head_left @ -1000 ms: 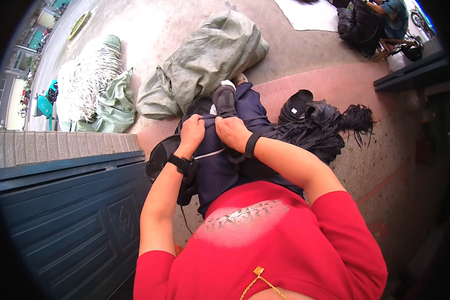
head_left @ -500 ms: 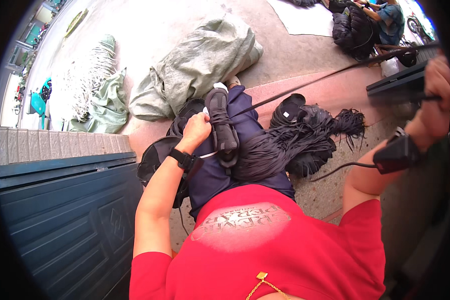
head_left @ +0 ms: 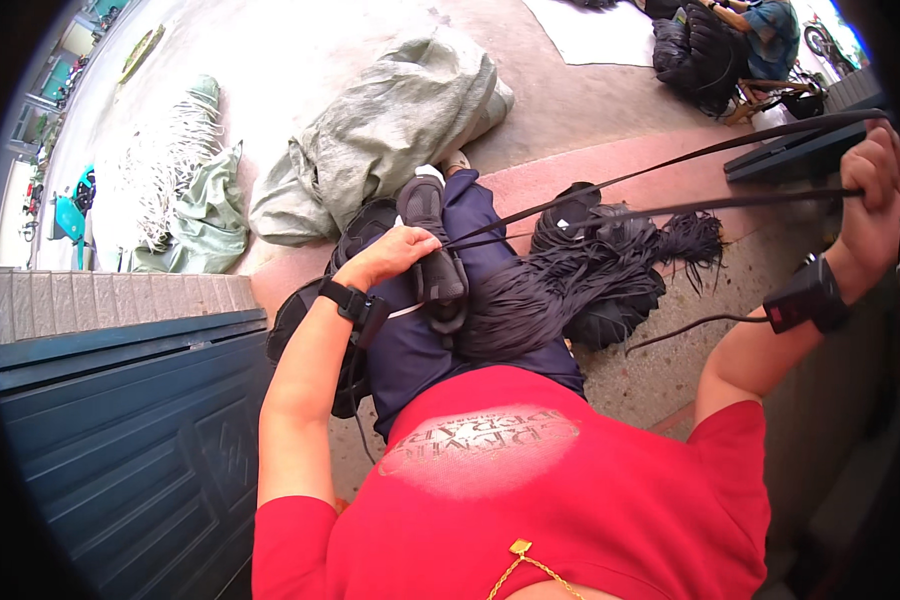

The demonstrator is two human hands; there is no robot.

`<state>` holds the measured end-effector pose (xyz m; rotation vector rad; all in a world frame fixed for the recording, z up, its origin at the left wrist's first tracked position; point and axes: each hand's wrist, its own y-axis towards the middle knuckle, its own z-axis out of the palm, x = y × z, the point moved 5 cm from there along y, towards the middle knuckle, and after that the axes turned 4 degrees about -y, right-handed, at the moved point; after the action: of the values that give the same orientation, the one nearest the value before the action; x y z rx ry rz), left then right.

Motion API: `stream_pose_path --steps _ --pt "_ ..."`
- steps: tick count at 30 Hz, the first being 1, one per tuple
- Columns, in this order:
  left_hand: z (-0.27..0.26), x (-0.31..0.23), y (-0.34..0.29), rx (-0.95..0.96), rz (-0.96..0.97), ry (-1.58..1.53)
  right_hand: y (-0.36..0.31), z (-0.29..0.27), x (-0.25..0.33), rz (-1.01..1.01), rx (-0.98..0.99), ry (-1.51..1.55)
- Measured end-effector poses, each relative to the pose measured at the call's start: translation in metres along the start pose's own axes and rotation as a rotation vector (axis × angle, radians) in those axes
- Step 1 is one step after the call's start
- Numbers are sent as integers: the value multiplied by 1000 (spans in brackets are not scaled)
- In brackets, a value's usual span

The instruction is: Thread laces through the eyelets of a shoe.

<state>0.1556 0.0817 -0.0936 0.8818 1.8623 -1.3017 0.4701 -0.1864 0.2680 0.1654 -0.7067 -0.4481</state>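
Observation:
A black sneaker (head_left: 438,280) lies lengthwise on my left thigh, with a white patch at its far end. My left hand (head_left: 395,253) is over it from the left, thumb and fingers pinched where a black shoelace (head_left: 610,215) leaves the shoe; the exact grip is partly hidden. Two strands of that lace run taut up to the right. At the far right, my right hand (head_left: 870,190) is raised and closed around them. Across my right thigh lies a thick bundle of loose black laces (head_left: 540,300), its tied end (head_left: 695,240) pointing right.
More black shoes (head_left: 610,320) lie beside my legs. A grey-green sack (head_left: 380,130) stands beyond my feet, and white laces (head_left: 175,170) spill over green cloth farther left. A blue metal door (head_left: 140,430) is at my left. Another person (head_left: 770,40) sits at the far right.
My left hand has shifted over the shoe toward the lacing. My blurred right hand has come to rest slightly lower, and two lace strands now show spread apart.

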Motion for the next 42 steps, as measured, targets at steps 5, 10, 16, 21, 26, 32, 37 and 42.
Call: stream_pose_path --steps 5,10,16,21,26,32,37,42 --pt "-9 -46 -16 155 255 177 13 -65 -23 -87 -233 -164" --pt "-111 -59 -86 -337 209 -584 9 -125 -161 179 -679 -697" --pt "-309 -49 -237 -865 684 -1069 -77 -105 -383 1146 -226 -677" --pt "-249 -3 -205 -1018 124 -993 -118 -106 -475 1251 -667 184" --pt "-99 5 -106 -592 -166 -687 -115 -107 -481 1095 -858 180" --pt "-12 -1 -46 -171 -288 -337 -116 -106 -464 1105 -720 228" --pt "2 0 -34 -125 -246 -452 -116 -109 -458 1224 -611 115" --pt "1 -2 -31 -260 -213 -383 -101 -117 -418 1119 -384 -663"
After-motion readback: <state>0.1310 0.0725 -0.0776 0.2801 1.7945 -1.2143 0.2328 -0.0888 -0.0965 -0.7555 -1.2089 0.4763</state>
